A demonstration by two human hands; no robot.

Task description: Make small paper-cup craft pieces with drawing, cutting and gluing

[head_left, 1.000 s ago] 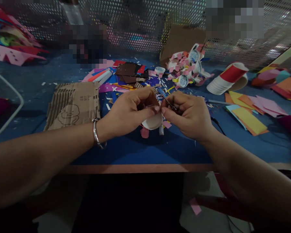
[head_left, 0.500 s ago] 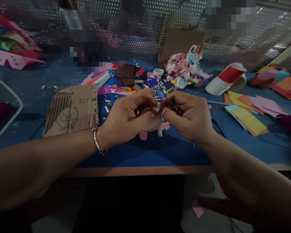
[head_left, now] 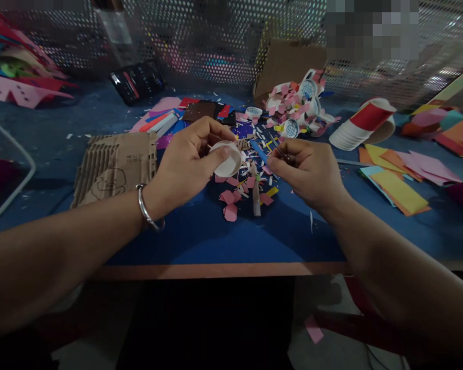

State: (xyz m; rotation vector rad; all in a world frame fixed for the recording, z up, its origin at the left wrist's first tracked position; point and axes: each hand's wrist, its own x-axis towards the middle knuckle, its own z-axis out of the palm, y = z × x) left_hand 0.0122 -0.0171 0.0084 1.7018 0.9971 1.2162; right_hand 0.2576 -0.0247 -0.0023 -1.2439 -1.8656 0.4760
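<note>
Pinching a round white piece (head_left: 229,163) between thumb and fingers, a person's left hand (head_left: 185,164) holds it above a blue table (head_left: 216,249) in the head view, the clock here centred on that piece. At three o'clock the right hand (head_left: 308,167), apart from it, curls closely around a dark metal tool (head_left: 282,153) resembling scissors; how far its blades are spread cannot be told. Paper scraps (head_left: 230,212) crowd the surface from four to six, between the hands and nearer the table's front, with a pale strip (head_left: 256,200) among them. Corrugated cardboard (head_left: 116,154) bearing a line drawing lies at nine, its near edge hidden by the left forearm (head_left: 81,226). A dark phone (head_left: 139,82) sits at ten, a coloured paper pile (head_left: 200,110) at eleven, partly blocked by the left hand. Before a perforated screen (head_left: 216,51), a brown panel (head_left: 293,61) stands at one, with a heap of white cut pieces (head_left: 308,92) at two. Red-and-white cups (head_left: 343,134) tilt between two and three; coloured sheets (head_left: 401,187) lie at three.
</note>
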